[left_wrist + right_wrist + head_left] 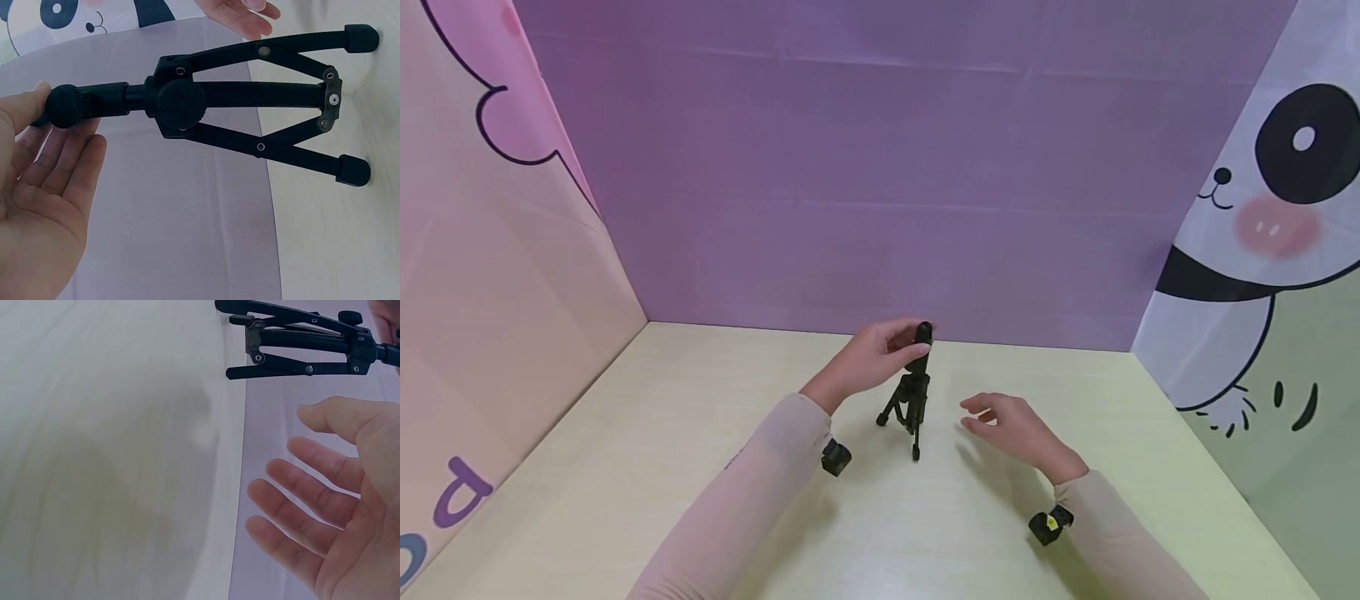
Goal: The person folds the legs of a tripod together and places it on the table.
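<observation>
A small black tripod (914, 392) stands upright on the table with its legs spread. My left hand (880, 354) holds it by the head at the top, thumb on the near side and fingers behind. In the left wrist view the thumb and fingers pinch the tripod (181, 103) beside its round knob (65, 106), and two rubber feet show at the leg ends. To the right of the tripod, my right hand (1011, 427) hovers over the table with nothing in it. Its fingers (306, 494) are spread and slightly bent in the right wrist view, apart from the tripod legs.
The pale table (700, 500) is bounded by a purple back panel (880, 183), a pink panel (497, 292) on the left and a panda-printed panel (1262, 333) on the right. Small black cameras (836, 457) sit on both wrists.
</observation>
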Motion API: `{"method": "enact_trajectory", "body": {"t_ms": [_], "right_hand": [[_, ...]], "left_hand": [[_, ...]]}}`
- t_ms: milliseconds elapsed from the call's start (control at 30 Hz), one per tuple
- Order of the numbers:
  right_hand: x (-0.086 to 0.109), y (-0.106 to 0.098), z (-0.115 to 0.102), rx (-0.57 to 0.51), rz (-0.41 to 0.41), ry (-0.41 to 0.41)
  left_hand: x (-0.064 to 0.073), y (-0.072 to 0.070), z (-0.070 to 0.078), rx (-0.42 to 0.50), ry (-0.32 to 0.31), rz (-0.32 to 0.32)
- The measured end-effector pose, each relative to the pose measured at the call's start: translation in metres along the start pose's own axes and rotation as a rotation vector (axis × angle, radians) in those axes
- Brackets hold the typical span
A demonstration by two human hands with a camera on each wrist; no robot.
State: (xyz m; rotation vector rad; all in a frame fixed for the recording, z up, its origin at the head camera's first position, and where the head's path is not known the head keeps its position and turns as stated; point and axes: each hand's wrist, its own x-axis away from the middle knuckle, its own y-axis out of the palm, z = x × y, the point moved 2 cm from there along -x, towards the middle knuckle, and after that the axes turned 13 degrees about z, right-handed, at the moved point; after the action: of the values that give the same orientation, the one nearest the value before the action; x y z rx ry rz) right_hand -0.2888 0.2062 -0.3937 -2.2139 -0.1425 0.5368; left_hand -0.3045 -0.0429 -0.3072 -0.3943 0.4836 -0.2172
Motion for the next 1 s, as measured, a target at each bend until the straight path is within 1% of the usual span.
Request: {"method": "enact_trajectory", "body": {"t_ms": [333, 667, 800, 1000], "right_hand": [[0.0, -0.0016, -0.0021, 0.001, -0.002, -0.007], [-0.0015, -0.0012, 0.0001, 0.004, -0.006, -0.009], [-0.0011, -0.0015, 0.0005, -0.001, -0.013, 0.0], [-0.0007, -0.0012, -0.001, -0.009, -0.003, -0.009]], "left_hand": [[-0.0007, -0.0003, -0.0003, -0.036, 0.021, 0.049], [0.0003, -0.0009, -0.0016, -0.064, 0.023, 0.107], [0.001, -0.0007, -0.0018, -0.065, 0.02, 0.135], [0.0013, 0.0005, -0.0035, -0.064, 0.004, 0.17]]}}
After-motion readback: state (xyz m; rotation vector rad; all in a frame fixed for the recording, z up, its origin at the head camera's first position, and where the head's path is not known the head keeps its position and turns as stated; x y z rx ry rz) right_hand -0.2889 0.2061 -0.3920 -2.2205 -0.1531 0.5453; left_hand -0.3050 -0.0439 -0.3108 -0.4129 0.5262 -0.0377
